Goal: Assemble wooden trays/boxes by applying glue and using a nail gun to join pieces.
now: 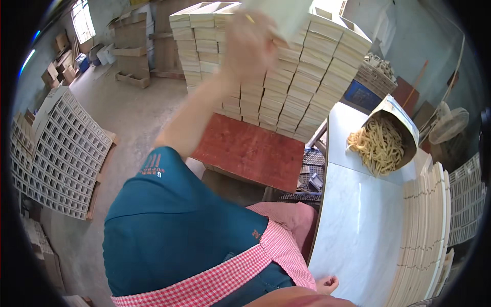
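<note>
My left hand (250, 43) is raised at the far side, over the top of a tall stack of pale wooden boxes (271, 87). Its fingers are closed on a pale box-like wooden piece (287, 18), which motion smears and the upper edge of the picture cuts off. The stack rests on a reddish-brown board (245, 153). Close to my body at the lower right, my right hand (327, 284) lies by the near edge of a marble-patterned tabletop (353, 220). Those fingers are curled in, and nothing shows between them.
A tipped-over carton (409, 128) spills pale, ring-like bands (376, 146) onto the tabletop. Thin wooden boards (422, 235) stand in rows along its right side. More stacked wooden frames (61, 153) sit on the floor to the left. A fan (450, 124) stands at the far right.
</note>
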### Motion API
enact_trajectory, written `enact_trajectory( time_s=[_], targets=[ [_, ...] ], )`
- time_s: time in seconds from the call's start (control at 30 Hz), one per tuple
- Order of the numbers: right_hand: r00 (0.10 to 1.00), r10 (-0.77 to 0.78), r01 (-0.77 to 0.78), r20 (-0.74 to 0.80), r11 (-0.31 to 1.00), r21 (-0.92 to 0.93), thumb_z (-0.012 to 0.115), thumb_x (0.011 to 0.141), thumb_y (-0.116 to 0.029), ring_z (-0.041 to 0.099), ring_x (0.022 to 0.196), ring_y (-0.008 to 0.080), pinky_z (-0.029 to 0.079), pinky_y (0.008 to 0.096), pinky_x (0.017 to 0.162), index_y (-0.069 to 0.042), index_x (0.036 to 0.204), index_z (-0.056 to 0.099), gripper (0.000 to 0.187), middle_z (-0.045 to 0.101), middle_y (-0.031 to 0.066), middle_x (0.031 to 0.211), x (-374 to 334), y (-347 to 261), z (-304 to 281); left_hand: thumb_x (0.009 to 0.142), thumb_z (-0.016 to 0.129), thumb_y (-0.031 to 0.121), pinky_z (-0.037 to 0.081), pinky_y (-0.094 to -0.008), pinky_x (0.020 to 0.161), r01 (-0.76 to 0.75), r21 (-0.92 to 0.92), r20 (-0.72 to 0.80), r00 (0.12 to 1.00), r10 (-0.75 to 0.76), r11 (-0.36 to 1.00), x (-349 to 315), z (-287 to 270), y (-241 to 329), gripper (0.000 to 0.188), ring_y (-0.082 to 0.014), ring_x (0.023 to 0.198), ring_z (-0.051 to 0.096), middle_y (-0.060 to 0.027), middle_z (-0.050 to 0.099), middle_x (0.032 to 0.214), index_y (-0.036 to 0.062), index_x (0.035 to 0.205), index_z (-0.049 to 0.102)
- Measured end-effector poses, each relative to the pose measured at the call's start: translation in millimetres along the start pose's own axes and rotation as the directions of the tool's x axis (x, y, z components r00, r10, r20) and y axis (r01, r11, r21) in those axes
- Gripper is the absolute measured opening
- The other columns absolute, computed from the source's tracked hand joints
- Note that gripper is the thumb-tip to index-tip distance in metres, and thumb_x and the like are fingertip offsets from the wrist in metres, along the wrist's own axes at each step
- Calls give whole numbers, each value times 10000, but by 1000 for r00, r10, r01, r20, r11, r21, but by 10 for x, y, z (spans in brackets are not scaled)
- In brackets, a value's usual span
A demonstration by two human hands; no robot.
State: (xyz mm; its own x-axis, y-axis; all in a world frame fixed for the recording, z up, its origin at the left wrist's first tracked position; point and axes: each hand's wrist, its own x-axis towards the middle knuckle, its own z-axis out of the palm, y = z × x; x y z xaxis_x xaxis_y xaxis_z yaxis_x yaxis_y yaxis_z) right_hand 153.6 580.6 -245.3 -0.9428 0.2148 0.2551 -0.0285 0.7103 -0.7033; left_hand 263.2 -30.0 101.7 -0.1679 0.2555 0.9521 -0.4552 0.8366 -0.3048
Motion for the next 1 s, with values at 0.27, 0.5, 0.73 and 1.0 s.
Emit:
enact_trajectory(
  time_s=[0.27, 0.5, 0.73, 1.0],
  targets=[
    [994, -39, 32, -104, 997, -66, 602, 924, -104, 550, 755, 178, 483, 283, 686, -53, 1054, 636, 144, 623, 75, 883, -29, -93, 102, 765, 617, 110, 506, -427, 748, 324, 434, 181, 883, -434, 840, -71, 565, -2044, 139, -339, 852, 603, -152, 624, 877, 31, 878, 600],
    [987, -66, 52, -146, 994, -100, 609, 921, -96, 552, 762, 175, 484, 273, 695, -56, 1079, 631, 164, 618, 80, 905, -92, 22, 149, 766, 639, 138, 491, -415, 808, 344, 479, 91, 896, -436, 807, -567, 1373, -2645, 200, -337, 931, 596, -129, 642, 975, 48, 945, 645],
    [984, -82, 61, -158, 990, -131, 613, 920, -86, 559, 780, 181, 488, 267, 713, -52, 1110, 624, 193, 616, 90, 937, -156, 115, 96, 767, 661, 165, 476, -403, 869, 356, 526, 17, 904, -428, 773, -1044, 1943, -3493, 266, -335, 1010, 589, -106, 660, 1073, 65, 1012, 690],
    [988, -60, 31, -143, 980, -197, 590, 909, -83, 590, 903, 301, 495, 370, 831, 26, 1126, 608, 244, 631, 160, 994, -255, -246, 70, 768, 684, 193, 461, -392, 929, 309, 400, 43, 934, -355, 863, -1273, 1961, -3335, 333, -333, 1089, 582, -83, 679, 1171, 82, 1079, 735]
  ],
)
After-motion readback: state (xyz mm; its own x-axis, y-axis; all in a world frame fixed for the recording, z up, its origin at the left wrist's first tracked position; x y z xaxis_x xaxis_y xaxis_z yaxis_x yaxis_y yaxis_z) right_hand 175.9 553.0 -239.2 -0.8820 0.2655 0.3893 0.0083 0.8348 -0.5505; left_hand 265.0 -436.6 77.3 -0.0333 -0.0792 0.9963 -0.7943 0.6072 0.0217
